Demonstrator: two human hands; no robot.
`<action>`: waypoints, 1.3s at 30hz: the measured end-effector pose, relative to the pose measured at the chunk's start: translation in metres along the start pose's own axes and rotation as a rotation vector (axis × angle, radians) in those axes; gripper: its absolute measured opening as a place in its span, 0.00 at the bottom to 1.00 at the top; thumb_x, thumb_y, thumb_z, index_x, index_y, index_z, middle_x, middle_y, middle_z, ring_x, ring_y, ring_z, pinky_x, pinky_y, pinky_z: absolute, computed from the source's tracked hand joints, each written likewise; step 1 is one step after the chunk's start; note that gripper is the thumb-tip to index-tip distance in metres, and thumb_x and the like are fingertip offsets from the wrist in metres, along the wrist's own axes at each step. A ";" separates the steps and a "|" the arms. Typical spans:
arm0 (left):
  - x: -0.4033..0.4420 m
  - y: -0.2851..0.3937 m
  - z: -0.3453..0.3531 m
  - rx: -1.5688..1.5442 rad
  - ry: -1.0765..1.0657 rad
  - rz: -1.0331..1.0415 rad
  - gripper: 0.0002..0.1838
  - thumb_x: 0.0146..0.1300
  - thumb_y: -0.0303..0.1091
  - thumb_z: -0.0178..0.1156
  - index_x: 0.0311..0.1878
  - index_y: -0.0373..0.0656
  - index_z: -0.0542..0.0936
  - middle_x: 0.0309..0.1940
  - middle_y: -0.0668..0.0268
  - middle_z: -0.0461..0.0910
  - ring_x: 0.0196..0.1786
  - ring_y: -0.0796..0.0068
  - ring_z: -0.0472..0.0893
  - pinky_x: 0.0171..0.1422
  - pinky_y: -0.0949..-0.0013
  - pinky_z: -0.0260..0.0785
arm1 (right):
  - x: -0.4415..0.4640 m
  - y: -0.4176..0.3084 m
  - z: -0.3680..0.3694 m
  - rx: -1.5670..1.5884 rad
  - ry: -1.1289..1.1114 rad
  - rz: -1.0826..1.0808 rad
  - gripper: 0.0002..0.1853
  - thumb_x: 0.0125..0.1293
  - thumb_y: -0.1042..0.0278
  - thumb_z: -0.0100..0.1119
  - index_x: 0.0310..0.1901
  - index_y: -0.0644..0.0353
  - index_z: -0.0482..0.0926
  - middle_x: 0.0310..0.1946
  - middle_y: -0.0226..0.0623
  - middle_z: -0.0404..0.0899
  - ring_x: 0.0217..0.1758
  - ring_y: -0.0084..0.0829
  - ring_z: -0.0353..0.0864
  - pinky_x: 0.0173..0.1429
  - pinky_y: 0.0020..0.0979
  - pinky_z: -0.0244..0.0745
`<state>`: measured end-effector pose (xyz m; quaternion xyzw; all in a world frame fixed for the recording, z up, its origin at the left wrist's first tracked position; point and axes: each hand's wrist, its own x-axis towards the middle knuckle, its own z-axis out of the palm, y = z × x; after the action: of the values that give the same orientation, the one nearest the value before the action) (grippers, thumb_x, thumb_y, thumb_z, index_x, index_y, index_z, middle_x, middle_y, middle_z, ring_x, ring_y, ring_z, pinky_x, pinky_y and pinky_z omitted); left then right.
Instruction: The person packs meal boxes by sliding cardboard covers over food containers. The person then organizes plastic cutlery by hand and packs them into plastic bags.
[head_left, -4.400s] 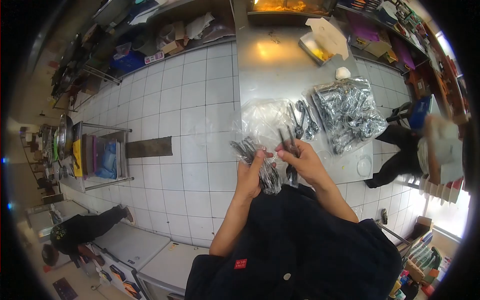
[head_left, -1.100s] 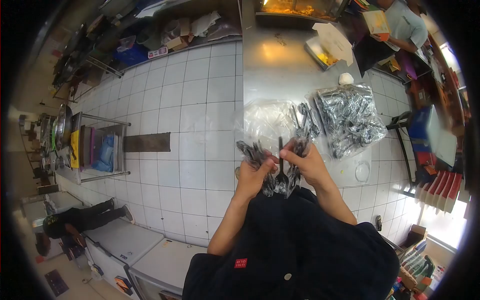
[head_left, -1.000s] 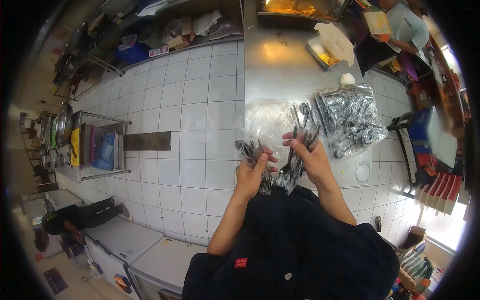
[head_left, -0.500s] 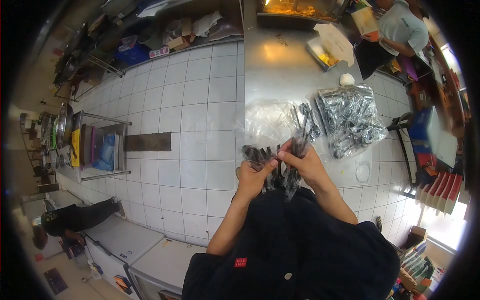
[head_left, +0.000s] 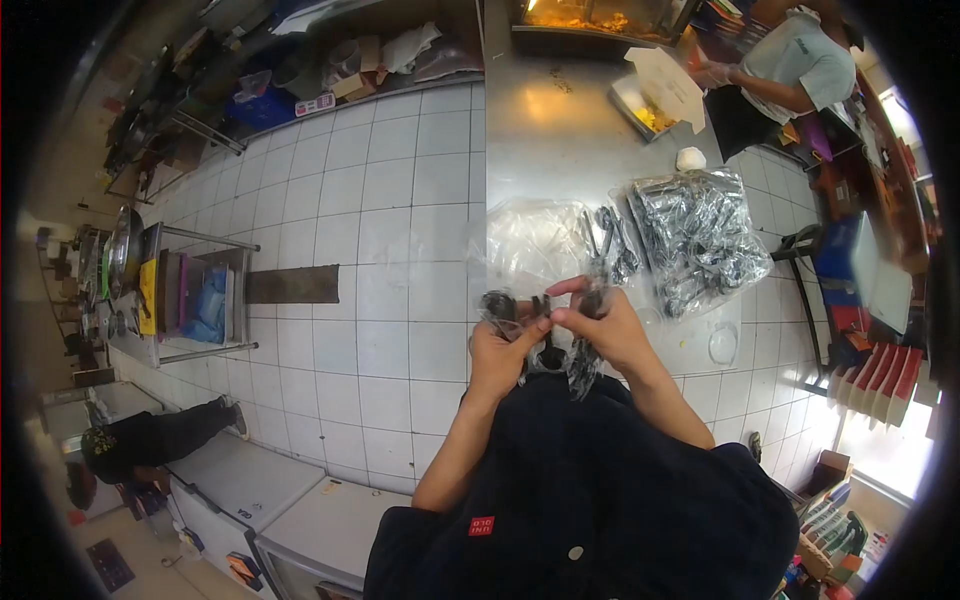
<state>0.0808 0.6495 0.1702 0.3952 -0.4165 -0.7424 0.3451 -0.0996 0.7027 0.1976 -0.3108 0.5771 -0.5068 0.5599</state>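
My left hand is closed around black plastic cutlery in clear wrap, close to my dark shirt. In my right hand is a second bunch of wrapped black cutlery, which hangs down below the fingers. The thumbs and fingertips of both hands meet at dark pieces between them; which kind of cutlery these are is too blurred to tell. Beyond my hands, on the metal table, lie a clear plastic bag, loose black cutlery and a large bag of wrapped black cutlery.
An open carton with yellow food and a white ball-shaped thing lie farther back. A co-worker stands at the top right. Another person bends over a white chest freezer at the left. A metal cart stands on the tiles.
The dark pieces between my fingertips have shifted and my right fingers have moved slightly. The co-worker at the top right has moved their arms, and the box they held is out of sight.
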 end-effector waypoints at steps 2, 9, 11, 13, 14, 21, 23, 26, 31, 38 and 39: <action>0.000 -0.003 0.000 0.091 -0.045 -0.019 0.12 0.69 0.31 0.73 0.49 0.34 0.84 0.40 0.68 0.87 0.41 0.81 0.82 0.46 0.74 0.75 | 0.002 0.005 0.007 -0.021 0.016 0.040 0.16 0.67 0.66 0.76 0.50 0.63 0.84 0.26 0.22 0.78 0.29 0.14 0.73 0.35 0.22 0.67; 0.003 -0.019 -0.008 0.002 -0.093 0.046 0.10 0.71 0.32 0.71 0.48 0.37 0.83 0.36 0.74 0.83 0.39 0.86 0.78 0.44 0.77 0.71 | -0.001 0.005 0.011 0.127 0.047 -0.007 0.10 0.67 0.75 0.73 0.44 0.62 0.81 0.40 0.32 0.85 0.37 0.19 0.80 0.43 0.24 0.75; 0.003 -0.018 -0.007 -0.031 -0.103 0.038 0.10 0.71 0.31 0.71 0.48 0.38 0.82 0.36 0.75 0.82 0.38 0.86 0.77 0.44 0.77 0.70 | 0.001 0.011 0.012 0.105 0.052 -0.122 0.09 0.67 0.76 0.72 0.45 0.62 0.81 0.42 0.33 0.85 0.41 0.21 0.81 0.47 0.26 0.76; 0.002 -0.017 -0.008 -0.008 -0.106 0.044 0.09 0.71 0.31 0.70 0.48 0.38 0.82 0.37 0.75 0.82 0.38 0.86 0.77 0.45 0.78 0.70 | 0.000 0.012 0.013 0.114 0.060 -0.160 0.09 0.67 0.75 0.72 0.46 0.63 0.81 0.43 0.33 0.85 0.44 0.21 0.81 0.50 0.26 0.77; 0.002 -0.017 -0.006 -0.051 -0.091 0.047 0.09 0.70 0.30 0.71 0.48 0.38 0.81 0.36 0.75 0.82 0.38 0.86 0.77 0.45 0.77 0.70 | -0.002 0.009 0.014 0.134 0.063 -0.143 0.10 0.67 0.74 0.73 0.46 0.64 0.82 0.43 0.32 0.86 0.44 0.19 0.81 0.51 0.25 0.76; 0.003 -0.024 -0.003 -0.121 -0.008 0.076 0.11 0.66 0.27 0.75 0.45 0.40 0.81 0.38 0.73 0.82 0.38 0.85 0.79 0.45 0.76 0.72 | -0.005 -0.007 0.011 -0.061 -0.034 -0.114 0.12 0.67 0.74 0.73 0.49 0.64 0.82 0.41 0.30 0.86 0.45 0.18 0.81 0.50 0.24 0.76; 0.005 -0.029 -0.006 -0.151 0.006 0.069 0.11 0.65 0.27 0.76 0.45 0.41 0.81 0.39 0.72 0.83 0.39 0.83 0.80 0.46 0.75 0.73 | -0.006 -0.011 0.009 -0.087 -0.064 -0.065 0.12 0.68 0.73 0.72 0.49 0.64 0.82 0.40 0.31 0.85 0.43 0.19 0.82 0.50 0.24 0.76; 0.006 -0.030 -0.008 -0.262 0.088 0.056 0.11 0.65 0.28 0.76 0.45 0.41 0.81 0.40 0.70 0.84 0.41 0.80 0.81 0.47 0.74 0.74 | -0.004 -0.003 0.003 0.055 0.008 -0.092 0.11 0.69 0.73 0.71 0.50 0.64 0.81 0.37 0.31 0.83 0.39 0.21 0.81 0.46 0.25 0.76; 0.012 -0.023 -0.022 -0.366 0.265 0.030 0.12 0.65 0.30 0.77 0.44 0.42 0.81 0.38 0.70 0.82 0.39 0.79 0.80 0.45 0.71 0.74 | -0.003 -0.010 -0.006 0.393 0.266 -0.214 0.12 0.69 0.70 0.71 0.48 0.65 0.81 0.28 0.27 0.77 0.30 0.20 0.77 0.36 0.25 0.70; 0.006 -0.013 -0.009 -0.366 0.097 -0.034 0.14 0.66 0.33 0.76 0.45 0.42 0.79 0.36 0.71 0.80 0.34 0.79 0.78 0.41 0.72 0.73 | -0.005 0.005 0.016 -0.504 -0.088 -0.147 0.20 0.60 0.65 0.81 0.50 0.63 0.83 0.34 0.27 0.82 0.36 0.20 0.79 0.41 0.27 0.75; 0.006 -0.014 -0.009 -0.364 0.079 -0.029 0.13 0.68 0.34 0.74 0.45 0.42 0.78 0.36 0.71 0.80 0.33 0.79 0.78 0.41 0.72 0.73 | -0.005 0.011 0.017 -0.410 -0.121 -0.120 0.20 0.61 0.65 0.80 0.49 0.63 0.83 0.37 0.30 0.84 0.39 0.22 0.81 0.46 0.28 0.77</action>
<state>0.0835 0.6470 0.1525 0.3609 -0.2558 -0.7945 0.4161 -0.0801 0.7069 0.1914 -0.4818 0.6139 -0.3914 0.4876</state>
